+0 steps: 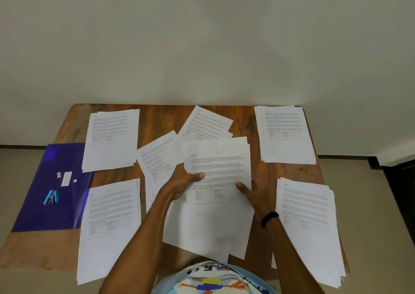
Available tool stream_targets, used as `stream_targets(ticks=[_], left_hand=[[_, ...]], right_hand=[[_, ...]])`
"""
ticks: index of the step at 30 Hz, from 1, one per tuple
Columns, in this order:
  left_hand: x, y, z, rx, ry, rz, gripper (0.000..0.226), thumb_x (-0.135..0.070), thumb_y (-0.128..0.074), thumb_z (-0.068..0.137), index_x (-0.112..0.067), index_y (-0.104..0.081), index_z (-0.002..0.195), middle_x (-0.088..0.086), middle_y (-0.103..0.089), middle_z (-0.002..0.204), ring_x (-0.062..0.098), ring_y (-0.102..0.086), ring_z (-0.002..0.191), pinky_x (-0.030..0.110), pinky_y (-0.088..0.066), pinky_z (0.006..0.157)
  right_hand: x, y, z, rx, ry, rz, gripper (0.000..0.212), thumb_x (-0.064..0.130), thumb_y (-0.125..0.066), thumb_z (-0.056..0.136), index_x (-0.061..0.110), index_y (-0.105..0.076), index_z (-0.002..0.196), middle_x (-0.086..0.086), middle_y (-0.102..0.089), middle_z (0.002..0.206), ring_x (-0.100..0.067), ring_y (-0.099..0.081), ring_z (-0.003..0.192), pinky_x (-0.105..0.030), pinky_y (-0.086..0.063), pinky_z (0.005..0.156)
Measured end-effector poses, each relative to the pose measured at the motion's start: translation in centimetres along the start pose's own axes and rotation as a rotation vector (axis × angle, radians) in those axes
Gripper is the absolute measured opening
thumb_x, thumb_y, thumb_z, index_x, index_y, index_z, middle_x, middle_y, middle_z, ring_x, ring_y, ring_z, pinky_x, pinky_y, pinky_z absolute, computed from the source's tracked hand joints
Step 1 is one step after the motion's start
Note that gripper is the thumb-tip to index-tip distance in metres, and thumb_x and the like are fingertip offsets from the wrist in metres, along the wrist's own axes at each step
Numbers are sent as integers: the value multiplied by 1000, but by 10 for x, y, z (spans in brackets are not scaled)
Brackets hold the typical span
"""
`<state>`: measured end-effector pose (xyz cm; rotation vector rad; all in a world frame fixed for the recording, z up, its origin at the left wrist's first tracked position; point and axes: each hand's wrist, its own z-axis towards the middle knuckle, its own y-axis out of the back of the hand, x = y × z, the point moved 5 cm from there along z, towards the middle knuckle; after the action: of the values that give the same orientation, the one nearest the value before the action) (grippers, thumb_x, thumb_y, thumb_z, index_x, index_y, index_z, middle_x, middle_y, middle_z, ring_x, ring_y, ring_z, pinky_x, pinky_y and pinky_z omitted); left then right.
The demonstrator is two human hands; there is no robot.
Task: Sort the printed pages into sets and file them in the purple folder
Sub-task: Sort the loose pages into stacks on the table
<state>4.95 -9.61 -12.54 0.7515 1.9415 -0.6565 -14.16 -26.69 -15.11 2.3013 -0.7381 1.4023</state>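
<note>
Both hands pinch one sheaf of printed pages [221, 177], thumbs on top.
Left hand [183, 182] and right hand [254, 191] hold it over the wooden table's [157, 118] middle; four piles [111, 136] lie at its corners, purple folder [36, 213] and blue stapler [51, 197] at its left edge. Sorting looks midway; next, the top page [216, 159] needs its matching pile.

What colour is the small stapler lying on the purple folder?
The small stapler is blue, clearest in the head view.
</note>
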Motion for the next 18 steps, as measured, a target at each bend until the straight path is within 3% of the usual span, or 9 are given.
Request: stream_targets(ticks=[5, 8, 11, 13, 14, 16, 18], left_hand=[[-4, 18, -7, -103, 0, -110, 44, -16, -68, 92, -14, -57, 134, 7, -68, 128, 30, -67, 113, 53, -53, 96], [-5, 25, -12, -159, 15, -126, 33, -14, -61, 97, -22, -58, 129, 2, -70, 124, 26, -69, 110, 48, -56, 92], [-6, 31, -16, -195, -3, -102, 31, -15, -61, 98, -20, -59, 128, 2, -71, 122, 26, -69, 109, 45, -58, 89], [-6, 36, -18, -226, -7, -76, 32, -17, -62, 97, -19, -59, 128, 1, -71, 122, 26, -69, 109, 45, -57, 91], [-7, 38, -19, -243, -7, -62, 32, -18, -62, 97, -20, -59, 128, 1, -70, 122, 26, -69, 109, 44, -57, 91], [-7, 40, -19, -252, -9, -46, 33, -18, -62, 97, -21, -57, 129, 1, -69, 123, 26, -69, 109, 39, -59, 89], [-8, 40, -19, -251, -6, -34, 36, -18, -61, 97, -20, -54, 132, 0, -68, 123, 24, -69, 107, 31, -60, 80]], right_hand=[[-2, 7, 6, -198, 73, 13, 48, 35, -71, 91, 28, -55, 136, 5, -66, 129, -19, -66, 116, -39, -56, 92], [-29, 31, 6, -373, -110, 410, 63, 26, -73, 90, 33, -46, 146, -2, -62, 137, -28, -62, 123, -43, -58, 88], [-29, 37, -5, -289, -317, 714, 41, 27, -50, 103, 12, -55, 140, -12, -68, 126, -30, -69, 108, -46, -61, 79], [-26, 32, -5, -82, -284, 830, 51, 37, -34, 106, 4, -68, 123, -17, -69, 121, -32, -70, 105, -45, -60, 84], [-18, 31, -4, -43, -226, 784, 52, 39, -35, 104, 5, -73, 116, -14, -72, 115, -29, -70, 104, -39, -60, 84], [-8, 29, 0, -95, -232, 587, 40, 49, -59, 94, 15, -75, 108, -4, -76, 99, -22, -71, 92, -31, -61, 69], [-9, 33, 9, -144, -187, 329, 61, 50, -78, 76, 15, -60, 123, -7, -71, 115, -21, -71, 94, -33, -60, 71]])
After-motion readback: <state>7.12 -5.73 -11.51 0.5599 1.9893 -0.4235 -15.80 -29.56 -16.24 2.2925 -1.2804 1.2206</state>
